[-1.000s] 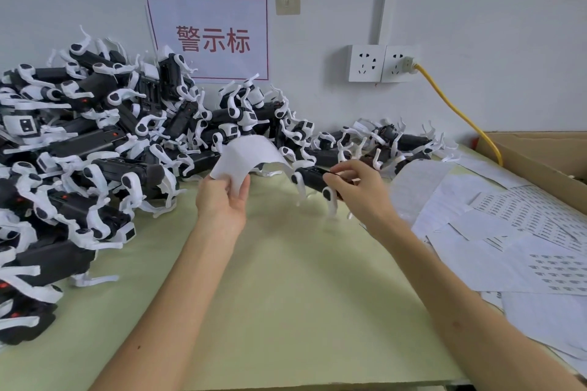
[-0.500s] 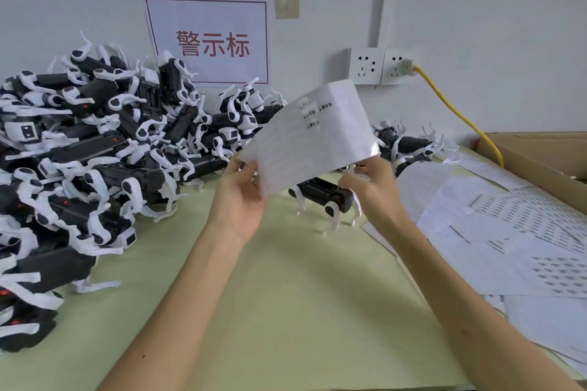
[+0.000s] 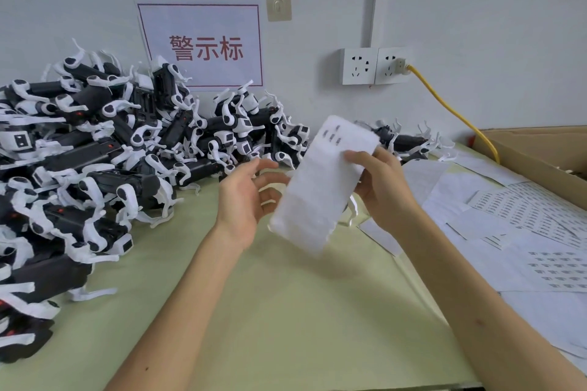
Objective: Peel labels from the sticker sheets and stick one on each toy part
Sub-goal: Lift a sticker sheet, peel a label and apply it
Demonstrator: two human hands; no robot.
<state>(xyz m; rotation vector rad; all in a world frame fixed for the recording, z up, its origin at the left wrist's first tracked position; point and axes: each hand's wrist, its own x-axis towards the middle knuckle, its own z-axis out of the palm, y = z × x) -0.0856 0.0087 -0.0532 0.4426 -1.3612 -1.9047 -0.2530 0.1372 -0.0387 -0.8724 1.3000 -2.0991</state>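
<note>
Green bench (image 3: 286, 320). Held above it: sticker sheet (image 3: 320, 194), blurred, few labels near its top, clamped by the right hand (image 3: 384, 190) fingers and thumb. Left hand (image 3: 243, 200) just beside, fingers apart, relaxed. Right: loose sticker sheets (image 3: 521, 232). Left and behind: heaped black-and-white toy parts (image 3: 95, 152).

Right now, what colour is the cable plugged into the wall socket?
Yellow: the cable shows best in the head view.
</note>
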